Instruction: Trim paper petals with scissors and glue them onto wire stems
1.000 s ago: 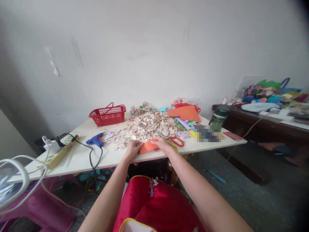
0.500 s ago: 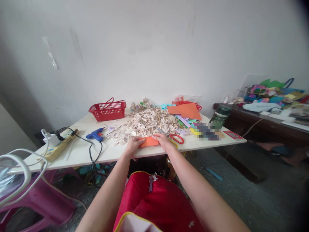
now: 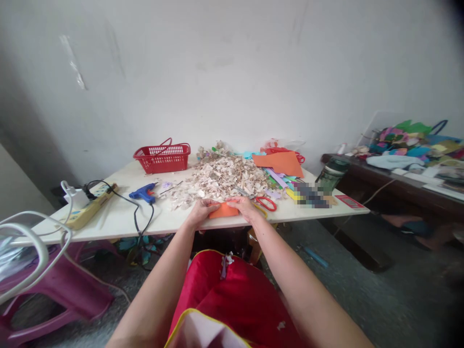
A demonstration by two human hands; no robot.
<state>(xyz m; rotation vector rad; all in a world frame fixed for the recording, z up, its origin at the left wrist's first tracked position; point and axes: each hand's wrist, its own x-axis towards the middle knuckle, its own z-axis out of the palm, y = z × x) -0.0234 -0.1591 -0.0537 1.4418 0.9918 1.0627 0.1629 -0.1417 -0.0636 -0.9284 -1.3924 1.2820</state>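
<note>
An orange piece of paper (image 3: 224, 211) lies at the table's front edge, pinched at its left side by my left hand (image 3: 200, 211) and at its right side by my right hand (image 3: 243, 206). Both thumbs rest on top of it. Just right of my right hand are scissors with red handles (image 3: 266, 203), their blades pointing toward the pile. Behind the hands spreads a heap of pale, flaky scraps (image 3: 228, 176). A larger orange sheet (image 3: 281, 163) lies over coloured strips at the back right.
On the left stand a blue glue gun (image 3: 144, 193) with its cord, a power strip (image 3: 85, 212) and a red basket (image 3: 163, 157). A green-lidded jar (image 3: 331, 175) is at the table's right. Beyond it, a dark side table (image 3: 335, 162) carries coloured pieces.
The view has shifted slightly. Both hands keep hold of the orange paper, with the fingers moved only a little along it.
</note>
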